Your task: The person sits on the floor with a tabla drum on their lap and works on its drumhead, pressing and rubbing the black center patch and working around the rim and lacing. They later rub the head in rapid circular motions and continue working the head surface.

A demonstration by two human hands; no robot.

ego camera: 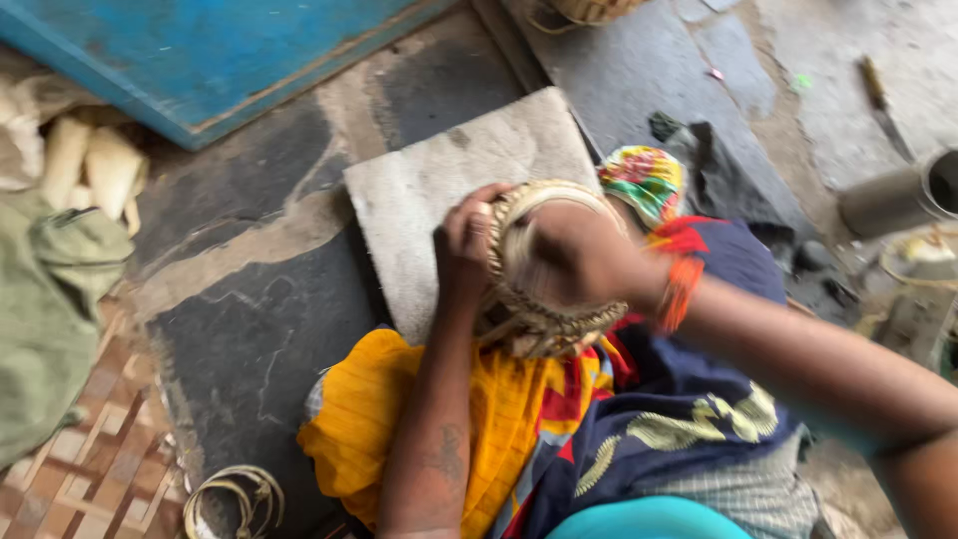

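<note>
Head view looks straight down on a person seated on the floor, and between the two hands sits a small woven basket [544, 274] of pale straw-coloured fibre, held on its side above the lap so that its round rim faces the right. The left hand [467, 245] clasps the basket's left edge, fingers curled over the braided rim and thumb on the outside. The right hand [579, 260], blurred by motion, lies against the open mouth of the basket, covering much of it, with an orange bangle [679, 291] at the wrist; whether its fingers are closed on the rim or only pressed to it cannot be told. Both hands thus meet on the basket, one on each side. Beneath them spreads bright cloth [519, 419] in yellow, red and dark blue over the knees. Just behind the basket lies a flat grey stone slab [419, 190] on the dark floor [249, 339]. A blue board [200, 50] lies at the upper left, pale dried leaf strips [95, 165] beside a green cloth [45, 309] at the left, and a coil of fibre [235, 494] near the lower edge.
</note>
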